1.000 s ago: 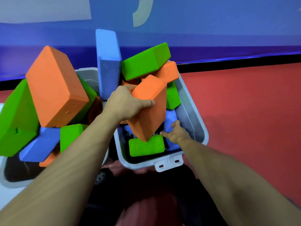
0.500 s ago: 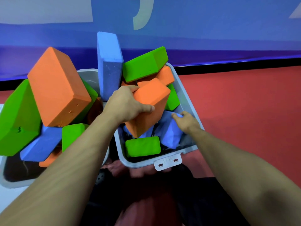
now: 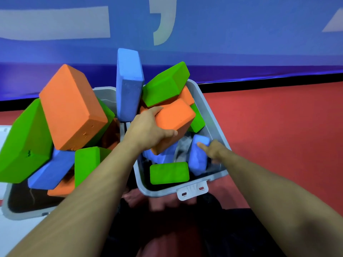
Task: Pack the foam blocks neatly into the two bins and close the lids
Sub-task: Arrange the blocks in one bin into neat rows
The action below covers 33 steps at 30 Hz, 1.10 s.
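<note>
The left hand [image 3: 148, 130] has its fingers and thumb curled round an orange block [image 3: 173, 125], lifted above the middle of the right bin [image 3: 213, 112] and tilted, one corner pointing down. The right hand [image 3: 213, 151] is inside the same bin at about four o'clock from that block, gripping the top end of a blue block [image 3: 197, 156] that stands on end against the near right wall. At six o'clock in the bin a green block [image 3: 168, 172] lies flat on the floor; toward twelve o'clock more blocks lean in a loose heap, with a tall blue block [image 3: 129, 84] poking up between the two bins. The left bin [image 3: 11, 210], at nine o'clock, is piled well above its rim with a big orange block [image 3: 72, 108] on top. No lid shows.

These blocks look like light foam — one hand carries a whole one with no strain, so weight should be no trouble. The surface seems matte and grippy, unlikely to slip. They are probably soft enough to give a little when squeezed, which would help wedge them side by side. The best hold is likely across the narrow faces, fingers on one broad side and thumb on the other, leaving the flat faces free to slide against neighbours. Nothing here looks fragile — though a careless nudge could topple the leaning heap.
</note>
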{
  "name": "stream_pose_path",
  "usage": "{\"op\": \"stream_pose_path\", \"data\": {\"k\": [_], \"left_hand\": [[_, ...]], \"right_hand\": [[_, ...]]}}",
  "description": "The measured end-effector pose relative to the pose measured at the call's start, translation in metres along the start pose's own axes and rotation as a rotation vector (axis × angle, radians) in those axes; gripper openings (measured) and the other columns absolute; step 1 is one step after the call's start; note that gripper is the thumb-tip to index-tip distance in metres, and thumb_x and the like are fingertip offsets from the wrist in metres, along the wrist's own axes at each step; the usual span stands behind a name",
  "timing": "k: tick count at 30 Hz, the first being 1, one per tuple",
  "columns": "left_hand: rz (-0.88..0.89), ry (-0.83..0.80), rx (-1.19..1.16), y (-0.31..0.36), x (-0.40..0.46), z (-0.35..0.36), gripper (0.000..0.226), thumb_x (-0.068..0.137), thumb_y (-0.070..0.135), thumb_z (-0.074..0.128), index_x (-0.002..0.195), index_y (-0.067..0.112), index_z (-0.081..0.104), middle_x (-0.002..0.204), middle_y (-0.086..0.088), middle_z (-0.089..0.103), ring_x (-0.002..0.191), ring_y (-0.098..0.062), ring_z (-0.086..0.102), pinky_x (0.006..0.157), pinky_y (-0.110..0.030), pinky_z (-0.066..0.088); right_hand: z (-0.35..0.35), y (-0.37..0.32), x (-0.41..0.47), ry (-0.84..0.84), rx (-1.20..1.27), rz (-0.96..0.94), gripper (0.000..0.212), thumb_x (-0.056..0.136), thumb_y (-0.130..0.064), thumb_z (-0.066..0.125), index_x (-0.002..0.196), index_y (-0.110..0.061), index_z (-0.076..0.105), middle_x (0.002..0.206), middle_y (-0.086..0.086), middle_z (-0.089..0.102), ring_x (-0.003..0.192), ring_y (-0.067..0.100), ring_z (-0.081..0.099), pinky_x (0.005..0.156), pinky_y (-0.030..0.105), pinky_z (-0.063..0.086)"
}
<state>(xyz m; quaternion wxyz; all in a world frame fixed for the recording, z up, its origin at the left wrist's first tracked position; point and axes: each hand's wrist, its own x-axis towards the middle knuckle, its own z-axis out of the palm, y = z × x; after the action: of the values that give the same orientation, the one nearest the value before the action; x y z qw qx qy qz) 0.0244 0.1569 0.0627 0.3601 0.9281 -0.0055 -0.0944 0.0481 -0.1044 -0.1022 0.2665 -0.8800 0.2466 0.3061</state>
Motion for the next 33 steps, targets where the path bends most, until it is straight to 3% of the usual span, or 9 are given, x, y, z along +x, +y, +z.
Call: {"op": "stream_pose_path", "data": {"k": [3, 6, 9, 11, 14, 17, 22, 28, 33], "left_hand": [[0.026, -0.037, -0.016, -0.003, 0.004, 0.001, 0.092, 0.071, 0.042, 0.090, 0.150, 0.027, 0.046, 0.136, 0.000, 0.060, 0.120, -0.022, 0.057, 0.093, -0.030, 0.046], [0.026, -0.084, -0.038, -0.005, 0.008, 0.003, 0.094, 0.071, 0.039, 0.091, 0.150, 0.025, 0.044, 0.133, 0.000, 0.057, 0.117, -0.023, 0.057, 0.096, -0.034, 0.048], [0.043, -0.114, -0.087, -0.007, 0.012, 0.008, 0.093, 0.070, 0.037, 0.092, 0.149, 0.025, 0.045, 0.130, 0.003, 0.055, 0.114, -0.021, 0.057, 0.099, -0.040, 0.050], [0.072, -0.114, -0.089, -0.005, 0.014, 0.011, 0.093, 0.071, 0.037, 0.092, 0.150, 0.024, 0.044, 0.136, 0.001, 0.055, 0.115, -0.021, 0.056, 0.100, -0.038, 0.049], [0.114, -0.114, -0.043, -0.002, 0.015, 0.015, 0.096, 0.070, 0.039, 0.092, 0.151, 0.024, 0.043, 0.144, -0.002, 0.053, 0.124, -0.022, 0.054, 0.100, -0.032, 0.044], [0.200, -0.168, 0.031, 0.001, 0.009, 0.021, 0.095, 0.067, 0.038, 0.093, 0.149, 0.024, 0.047, 0.142, -0.001, 0.056, 0.127, -0.021, 0.054, 0.104, -0.032, 0.043], [0.298, -0.185, 0.116, -0.002, 0.007, 0.030, 0.093, 0.068, 0.040, 0.092, 0.148, 0.023, 0.048, 0.144, 0.000, 0.056, 0.128, -0.020, 0.052, 0.110, -0.036, 0.040], [0.216, -0.288, -0.128, -0.009, 0.004, 0.031, 0.074, 0.074, 0.026, 0.091, 0.140, 0.028, 0.057, 0.129, 0.013, 0.060, 0.117, -0.005, 0.056, 0.097, -0.016, 0.044], [0.182, -0.191, -0.182, -0.010, 0.013, 0.029, 0.068, 0.076, 0.037, 0.089, 0.136, 0.030, 0.058, 0.134, 0.015, 0.061, 0.118, -0.007, 0.058, 0.101, -0.026, 0.047]], "right_hand": [[0.014, 0.004, 0.002, -0.002, -0.099, 0.022, 0.090, 0.087, -0.060, 0.067, 0.149, -0.002, 0.037, 0.134, 0.019, 0.061, 0.115, 0.036, 0.064, 0.096, 0.045, 0.054], [0.001, -0.012, -0.011, 0.091, -0.094, -0.064, 0.074, 0.090, -0.044, 0.069, 0.145, -0.002, 0.042, 0.139, 0.018, 0.058, 0.123, 0.034, 0.059, 0.099, 0.039, 0.050], [-0.035, -0.039, -0.038, 0.115, 0.188, -0.149, 0.040, 0.094, -0.022, 0.062, 0.131, -0.009, 0.051, 0.119, 0.018, 0.061, 0.096, 0.033, 0.065, 0.075, 0.038, 0.055], [-0.059, -0.055, -0.070, -0.035, 0.532, -0.096, 0.029, 0.100, -0.026, 0.058, 0.126, -0.017, 0.052, 0.116, 0.013, 0.055, 0.089, 0.028, 0.064, 0.067, 0.038, 0.056], [-0.078, -0.063, -0.113, -0.316, 0.821, 0.029, 0.063, 0.095, -0.062, 0.056, 0.143, -0.023, 0.046, 0.135, 0.020, 0.045, 0.111, 0.048, 0.063, 0.073, 0.052, 0.061], [-0.073, -0.063, -0.132, -0.407, 0.873, 0.045, 0.087, 0.081, -0.077, 0.060, 0.147, -0.023, 0.039, 0.138, 0.025, 0.044, 0.107, 0.053, 0.065, 0.068, 0.052, 0.062], [-0.061, -0.073, -0.133, -0.360, 0.794, -0.002, 0.087, 0.072, -0.073, 0.073, 0.138, -0.023, 0.046, 0.134, 0.015, 0.055, 0.092, 0.046, 0.072, 0.071, 0.047, 0.064], [-0.073, -0.076, -0.125, -0.165, 0.711, -0.094, 0.062, 0.078, -0.046, 0.082, 0.129, -0.021, 0.057, 0.119, 0.011, 0.065, 0.097, 0.032, 0.071, 0.076, 0.053, 0.062], [-0.100, -0.071, -0.123, 0.111, 0.625, -0.229, 0.064, 0.079, -0.038, 0.082, 0.136, -0.027, 0.054, 0.122, 0.000, 0.061, 0.098, 0.024, 0.068, 0.074, 0.054, 0.062]]}}
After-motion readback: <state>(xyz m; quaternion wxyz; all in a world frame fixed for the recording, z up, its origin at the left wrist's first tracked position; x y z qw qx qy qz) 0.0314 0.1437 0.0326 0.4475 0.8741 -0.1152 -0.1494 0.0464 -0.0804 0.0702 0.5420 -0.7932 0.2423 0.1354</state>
